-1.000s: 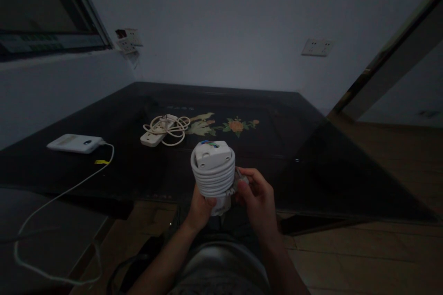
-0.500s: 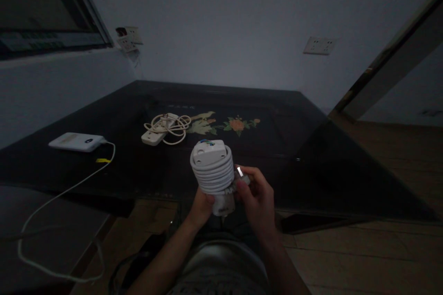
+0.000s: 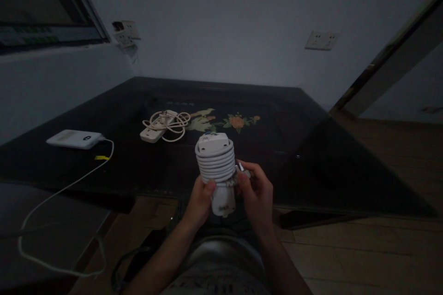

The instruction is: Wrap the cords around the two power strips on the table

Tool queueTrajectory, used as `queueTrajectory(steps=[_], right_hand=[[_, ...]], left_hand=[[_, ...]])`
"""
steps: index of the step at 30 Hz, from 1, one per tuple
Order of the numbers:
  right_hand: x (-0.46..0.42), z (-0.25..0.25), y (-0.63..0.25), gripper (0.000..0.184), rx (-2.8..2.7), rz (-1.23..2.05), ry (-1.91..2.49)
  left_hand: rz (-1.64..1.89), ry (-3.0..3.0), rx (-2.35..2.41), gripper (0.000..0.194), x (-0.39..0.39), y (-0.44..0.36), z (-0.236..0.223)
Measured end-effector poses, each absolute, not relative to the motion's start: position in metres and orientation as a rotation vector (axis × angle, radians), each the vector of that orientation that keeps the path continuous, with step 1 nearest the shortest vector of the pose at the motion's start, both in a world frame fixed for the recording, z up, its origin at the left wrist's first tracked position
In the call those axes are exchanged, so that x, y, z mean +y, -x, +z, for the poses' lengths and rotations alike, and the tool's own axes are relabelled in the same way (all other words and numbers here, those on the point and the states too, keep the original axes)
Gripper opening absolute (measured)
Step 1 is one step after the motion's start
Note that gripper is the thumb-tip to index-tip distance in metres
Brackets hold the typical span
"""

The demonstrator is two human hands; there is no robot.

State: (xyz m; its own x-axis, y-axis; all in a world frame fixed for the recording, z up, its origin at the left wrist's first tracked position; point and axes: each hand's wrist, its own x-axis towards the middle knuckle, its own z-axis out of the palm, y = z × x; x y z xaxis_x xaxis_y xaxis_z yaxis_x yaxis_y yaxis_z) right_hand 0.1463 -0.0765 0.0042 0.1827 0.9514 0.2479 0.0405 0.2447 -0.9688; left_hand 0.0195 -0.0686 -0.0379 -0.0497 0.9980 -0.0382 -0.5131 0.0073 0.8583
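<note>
A white power strip [image 3: 223, 201] is held up in front of me, over the near edge of the table. Its white cord [image 3: 215, 162] is wound in several tight turns around the body. My left hand [image 3: 200, 199] is closed around the lower left side of the strip, thumb just below the coils. At the strip's right side, my right hand [image 3: 258, 193] pinches the plug [image 3: 244, 171] between thumb and fingers, and a metal prong shows bright. The underside of the strip and part of the plug are hidden.
On the dark table [image 3: 277, 166] lies a second power strip [image 3: 152, 135] with its cord loosely looped on top. Farther left is a white power bank [image 3: 71, 138] with a white cable [image 3: 65, 190] hanging over the edge. Wall sockets [image 3: 321, 40] are at the back.
The wound power strip has shifted slightly right and stands more upright. My left thumb has moved up to just below the coils. My right hand still pinches the plug.
</note>
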Motion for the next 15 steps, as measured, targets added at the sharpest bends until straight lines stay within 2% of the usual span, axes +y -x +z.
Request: queueTrajectory(steps=[8,15], right_hand=[[-0.07,0.002,-0.141,0.029,-1.197,0.856,1.119],[-0.072,-0.001,-0.137,0.028,-1.264,0.851,1.108]], left_hand=[[1.583,-0.749,0.899,0.05,-0.07,-0.024,-0.025],[1.524,-0.62,0.878,0.048,-0.068,-0.024,-0.019]])
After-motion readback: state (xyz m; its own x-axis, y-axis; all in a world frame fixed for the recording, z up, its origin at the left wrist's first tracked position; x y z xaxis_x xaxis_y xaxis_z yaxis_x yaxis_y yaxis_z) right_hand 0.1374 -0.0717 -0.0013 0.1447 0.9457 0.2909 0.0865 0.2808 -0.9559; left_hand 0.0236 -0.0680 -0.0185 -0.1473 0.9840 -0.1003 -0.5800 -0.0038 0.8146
